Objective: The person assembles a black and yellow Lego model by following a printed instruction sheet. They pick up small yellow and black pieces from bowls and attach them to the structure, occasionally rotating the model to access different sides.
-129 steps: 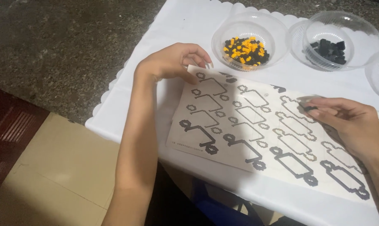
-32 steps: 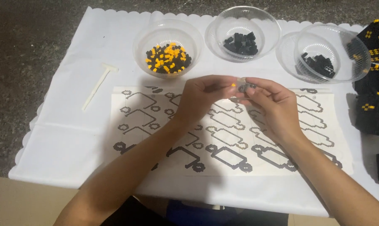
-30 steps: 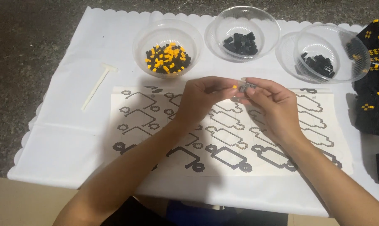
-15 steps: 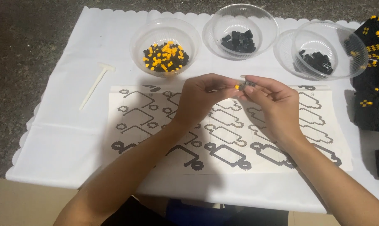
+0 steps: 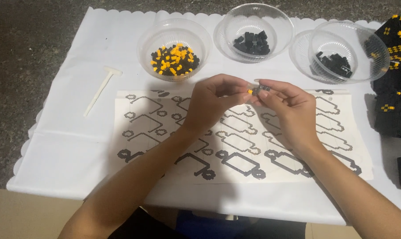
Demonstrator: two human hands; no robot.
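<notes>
Single head cam, looked steeply down from the seated person's side, fairly close; white table cover (image 5: 67,150) filled most of frame, bowls along the top edge, forearms entered from the bottom; no second view

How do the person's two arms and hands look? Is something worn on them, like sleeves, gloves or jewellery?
Both forearms are bare up to the bottom edge of the picture: no sleeves show. The left hand and the right hand wear no gloves, and no rings, watch or bracelet are visible. The fingernails look short and unpainted.

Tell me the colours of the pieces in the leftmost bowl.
Black and orange-yellow pieces, head view.
</notes>
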